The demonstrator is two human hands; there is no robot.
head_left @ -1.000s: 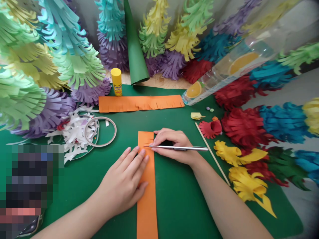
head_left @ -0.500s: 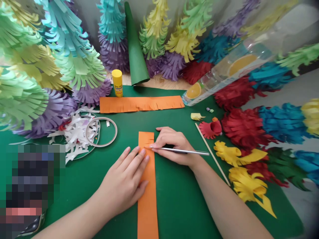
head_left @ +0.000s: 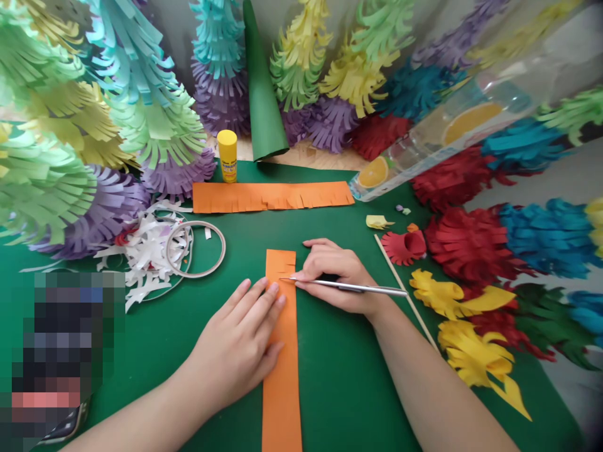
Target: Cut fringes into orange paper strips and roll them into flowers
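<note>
The right hand (head_left: 336, 276), pinching a slim silver pen-like tool (head_left: 354, 287), has shifted rightward to the right edge of the long orange paper strip (head_left: 282, 383), which points lengthwise away from the person on the green surface (head_left: 358, 376); the left hand (head_left: 235, 339), flat and gripping nothing, overlaps its left side.

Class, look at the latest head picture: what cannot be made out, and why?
Head view:
Nearer orange strip: lower end cut off by the bottom edge; part hidden beneath the left hand.
Silver pen-like tool: tip too small to identify.
Glue stick: finer label print too small.
Dark device: mostly hidden by pixelation.
Plastic bottle: upper end blurred.
</note>
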